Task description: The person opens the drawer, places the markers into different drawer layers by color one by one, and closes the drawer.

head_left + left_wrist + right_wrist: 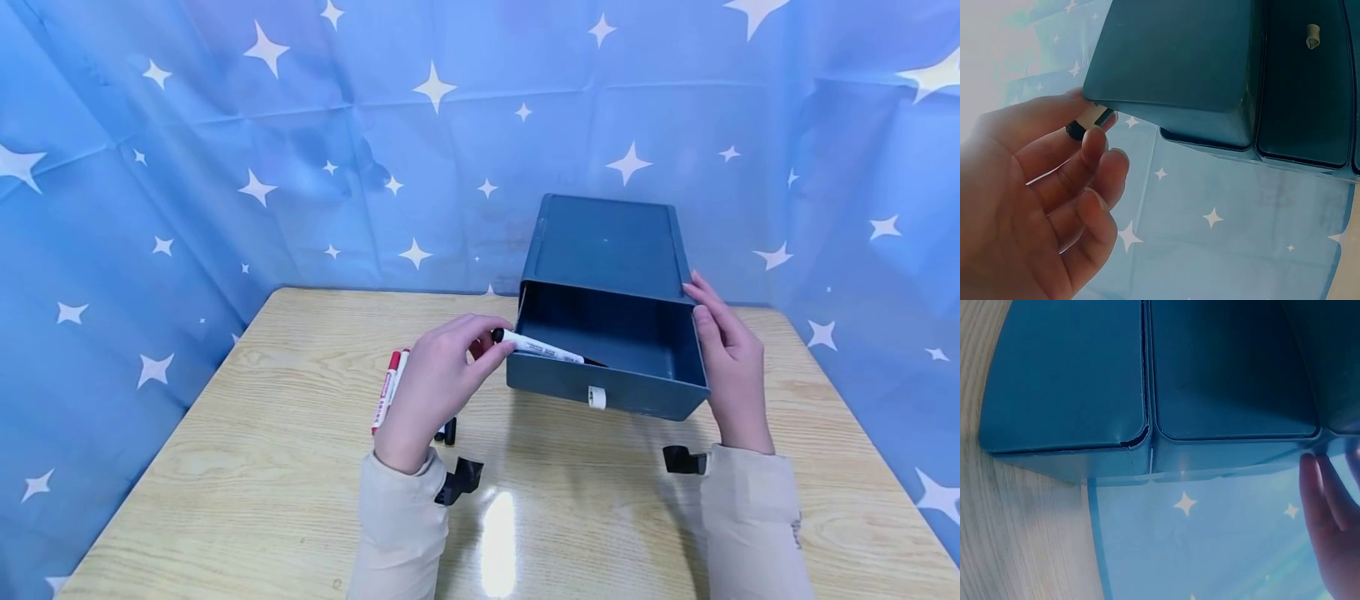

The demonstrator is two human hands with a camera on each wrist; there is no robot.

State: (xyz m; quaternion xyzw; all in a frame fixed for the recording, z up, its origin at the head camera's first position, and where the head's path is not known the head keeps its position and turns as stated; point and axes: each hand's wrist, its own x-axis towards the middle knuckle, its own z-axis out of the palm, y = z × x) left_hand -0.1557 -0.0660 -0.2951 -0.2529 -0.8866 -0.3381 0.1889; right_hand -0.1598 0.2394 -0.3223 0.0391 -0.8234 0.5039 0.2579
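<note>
My left hand (450,367) pinches a white marker (551,348) by its black end, at the left front corner of the pulled-out drawer (615,387). The marker's other black end slants down into the drawer. In the left wrist view a dark end of the marker (1090,119) shows between the fingers, under the drawer's corner. My right hand (731,367) touches the right side of the dark blue drawer cabinet (607,242) with extended fingers (1319,487). A small whitish pull tab (597,397) is on the drawer front.
Red-and-white markers (386,392) lie on the wooden table (247,450) left of the cabinet, partly behind my left hand. Black marker ends (450,431) show beside the left wrist. Closed drawers (1229,369) are stacked below the pulled-out one. A blue star-patterned cloth (450,183) hangs behind.
</note>
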